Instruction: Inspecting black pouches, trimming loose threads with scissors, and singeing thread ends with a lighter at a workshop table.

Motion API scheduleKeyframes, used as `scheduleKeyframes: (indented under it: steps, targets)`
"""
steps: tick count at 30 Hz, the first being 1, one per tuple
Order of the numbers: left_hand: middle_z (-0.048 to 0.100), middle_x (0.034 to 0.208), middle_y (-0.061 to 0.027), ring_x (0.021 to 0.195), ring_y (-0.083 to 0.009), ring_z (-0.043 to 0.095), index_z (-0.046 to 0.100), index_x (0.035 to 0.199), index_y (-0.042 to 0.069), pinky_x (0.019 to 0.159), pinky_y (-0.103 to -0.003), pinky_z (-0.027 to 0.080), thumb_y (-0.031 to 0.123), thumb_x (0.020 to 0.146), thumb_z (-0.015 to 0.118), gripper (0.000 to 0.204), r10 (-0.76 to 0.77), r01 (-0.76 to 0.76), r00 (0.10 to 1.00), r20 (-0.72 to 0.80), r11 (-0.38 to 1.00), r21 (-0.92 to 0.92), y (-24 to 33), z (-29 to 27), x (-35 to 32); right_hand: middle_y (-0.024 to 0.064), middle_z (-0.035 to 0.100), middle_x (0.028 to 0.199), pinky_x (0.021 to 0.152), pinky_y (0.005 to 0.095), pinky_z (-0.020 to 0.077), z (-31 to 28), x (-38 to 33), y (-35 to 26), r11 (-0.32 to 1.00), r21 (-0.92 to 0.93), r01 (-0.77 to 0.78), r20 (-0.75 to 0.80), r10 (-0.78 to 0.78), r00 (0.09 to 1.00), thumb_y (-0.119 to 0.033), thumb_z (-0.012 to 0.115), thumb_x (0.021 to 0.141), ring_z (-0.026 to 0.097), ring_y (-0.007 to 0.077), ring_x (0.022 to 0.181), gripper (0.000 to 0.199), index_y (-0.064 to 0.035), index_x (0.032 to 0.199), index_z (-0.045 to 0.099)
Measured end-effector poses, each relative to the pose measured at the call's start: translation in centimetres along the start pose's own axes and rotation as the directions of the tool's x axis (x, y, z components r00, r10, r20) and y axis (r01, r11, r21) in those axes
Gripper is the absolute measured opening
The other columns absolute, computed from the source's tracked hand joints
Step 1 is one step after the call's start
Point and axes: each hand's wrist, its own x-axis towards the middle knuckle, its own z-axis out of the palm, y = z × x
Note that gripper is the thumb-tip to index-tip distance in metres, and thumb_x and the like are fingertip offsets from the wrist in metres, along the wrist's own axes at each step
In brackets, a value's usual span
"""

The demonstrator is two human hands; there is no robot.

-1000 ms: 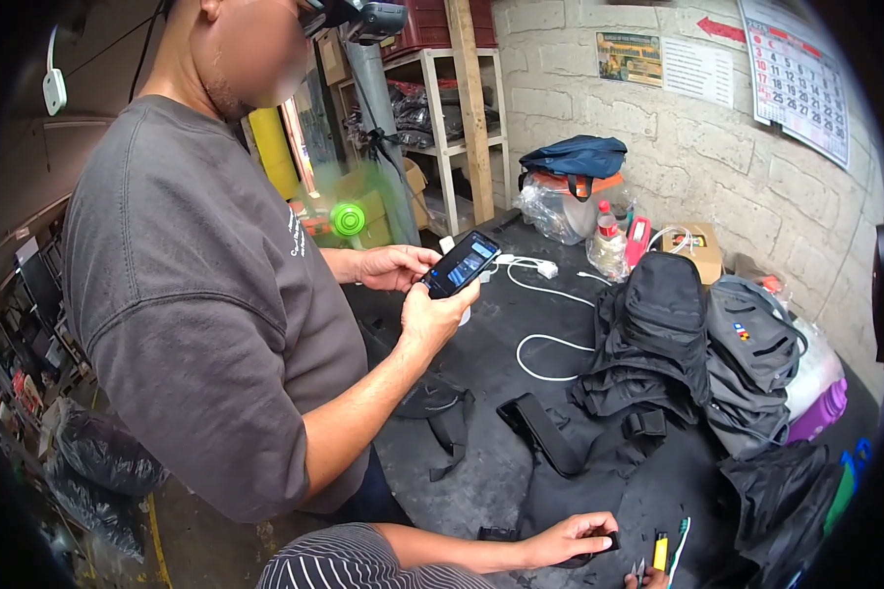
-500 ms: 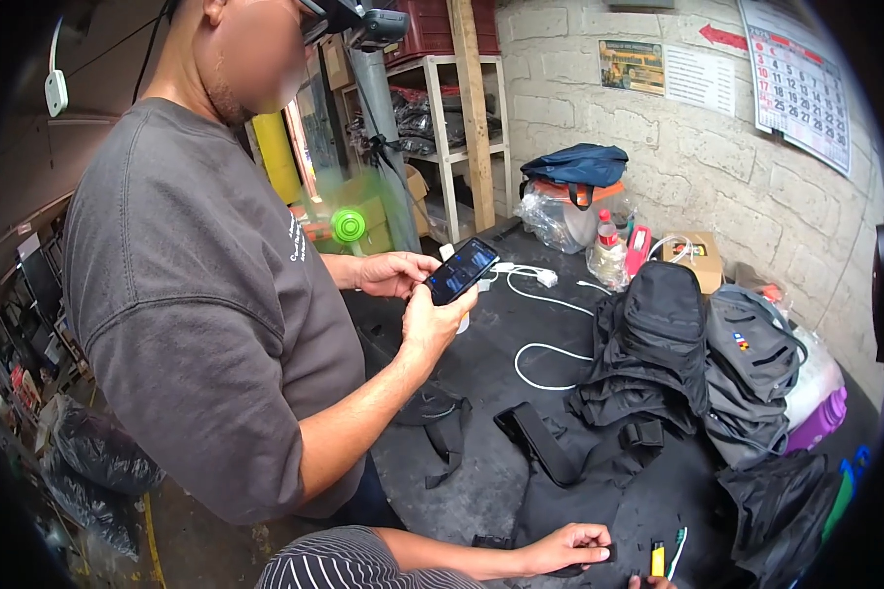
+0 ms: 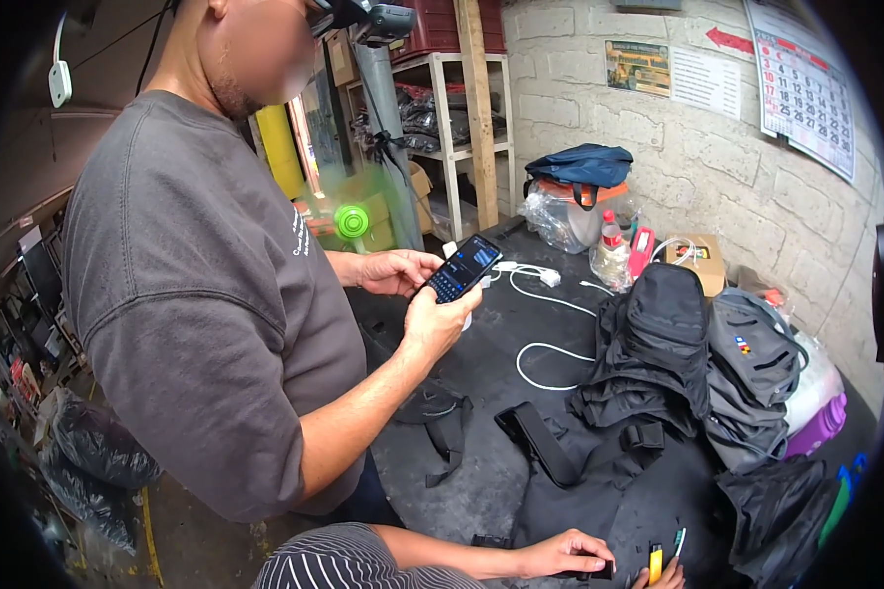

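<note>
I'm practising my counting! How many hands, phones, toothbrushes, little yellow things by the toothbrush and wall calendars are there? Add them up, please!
Hands: 4 (wearer's left hand, wearer's right hand, co-worker's near hand, co-worker's far hand)
Phone: 1
Toothbrush: 1
Little yellow thing: 1
Wall calendar: 1
Total: 8
</note>
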Motion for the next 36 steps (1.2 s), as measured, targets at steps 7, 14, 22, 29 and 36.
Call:
scheduleKeyframes:
  steps: [7,14,22,29,36]
  targets:
    - [0.056,0.086,0.0051,0.079,-0.0019,0.046,0.061,0.100,-0.003,0.072,-0.020,0.039,0.018,0.094,0.057,0.022,-0.121,0.112,0.985,-0.124,0.991,-0.079,0.1,0.3,0.3,0.0125,0.056,0.094,0.075,0.0476,0.0415,0.4,0.1,0.5,0.977,0.197,-0.087,0.006,0.088,0.996,-0.032,0.066,0.077,0.051,0.0346,0.091,0.027,-0.0104,0.094,0.062]
    - [0.051,0.081,0.0043,0.076,-0.0037,0.042,0.057,0.089,-0.001,0.070,-0.022,0.035,0.020,0.096,0.053,0.022,0.006,-0.003,0.996,-0.084,0.999,0.036,0.0,0.4,0.2,0.0073,0.055,0.099,0.071,0.0475,0.0425,1.4,0.1,0.6,0.993,0.107,-0.056,-0.023,0.059,0.998,-0.035,0.070,0.072,0.051,0.0338,0.089,0.031,-0.0132,0.093,0.063]
    - [0.046,0.078,0.0086,0.074,-0.0009,0.038,0.055,0.088,0.003,0.066,-0.019,0.033,0.021,0.096,0.052,0.021,-0.045,0.040,0.996,-0.083,0.998,-0.054,0.0,0.5,0.3,0.0091,0.055,0.098,0.072,0.0499,0.0410,1.4,0.1,0.9,0.986,0.160,-0.045,-0.031,0.051,0.998,-0.035,0.071,0.070,0.050,0.0353,0.090,0.031,-0.0132,0.092,0.062]
    - [0.046,0.078,0.0083,0.075,-0.0012,0.039,0.055,0.089,0.003,0.070,-0.020,0.034,0.020,0.096,0.053,0.019,0.019,-0.015,0.989,-0.148,1.000,0.026,-0.1,0.5,0.7,0.0129,0.052,0.088,0.070,0.0499,0.0388,0.5,0.5,0.1,0.936,0.347,-0.062,-0.162,0.125,0.979,-0.022,0.071,0.069,0.049,0.0357,0.084,0.023,-0.0080,0.081,0.057]
    - [0.056,0.088,0.0051,0.081,-0.0025,0.050,0.058,0.103,0.001,0.073,-0.019,0.041,0.022,0.098,0.051,0.023,-0.114,0.107,0.984,-0.138,0.993,-0.056,0.0,0.0,1.0,0.0132,0.062,0.086,0.072,0.0346,0.0492,-3.0,1.5,-1.8,0.653,0.679,-0.335,0.095,0.375,0.922,0.002,0.066,0.074,0.062,0.0220,0.079,0.017,0.0010,0.090,0.060]
